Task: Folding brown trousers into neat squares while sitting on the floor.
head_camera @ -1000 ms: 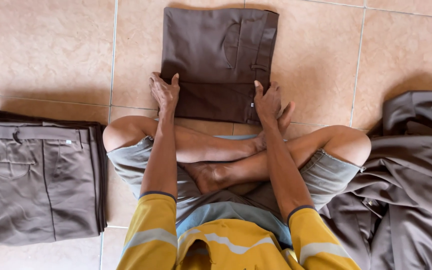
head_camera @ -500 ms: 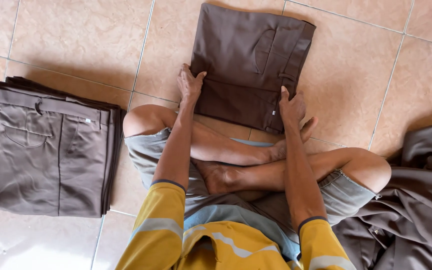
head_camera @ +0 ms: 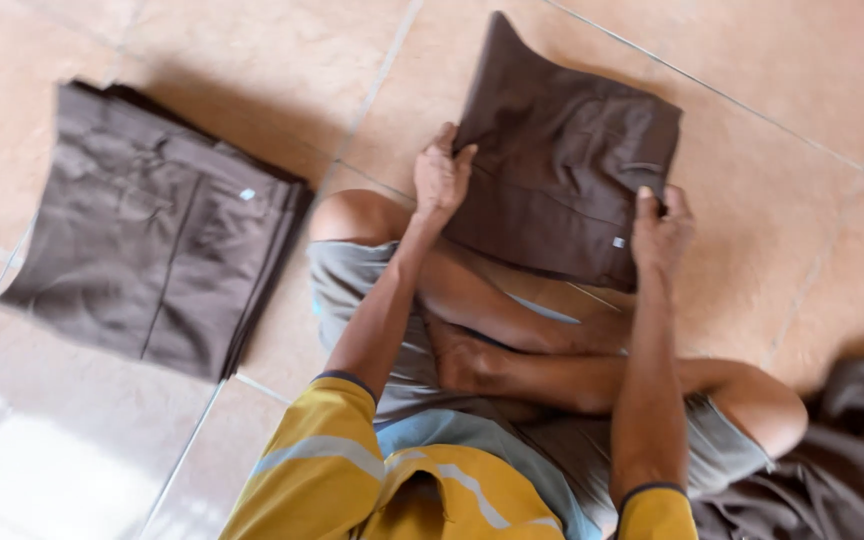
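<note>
Lifted now: the folded brown trousers (head_camera: 562, 190), flat on the tiles a moment ago with both palms pressing on them, have come up at the near edge, and the whole view has swung so the finished stack sits farther left.

Starting at the left, that stack of folded brown trousers (head_camera: 157, 230) lies on the tiled floor (head_camera: 252, 60), edges squared, a small pale tag showing on the top pair. It sits well apart from both hands, just beside the person's left knee.

Moving in, the left hand (head_camera: 440, 178) has its fingers (head_camera: 444, 140) curled shut on the left edge of the folded pair. The pair hangs tilted, its near edge over the crossed legs, its far corner up toward the top of the view; whether that far edge touches the floor I cannot tell.

Across to the right hand (head_camera: 660, 228): fingers closed on the right edge near the lower corner, thumb on top of the cloth.

Far right, a loose heap of brown cloth (head_camera: 842, 470) lies crumpled on the floor beside the right knee, partly out of view.
</note>
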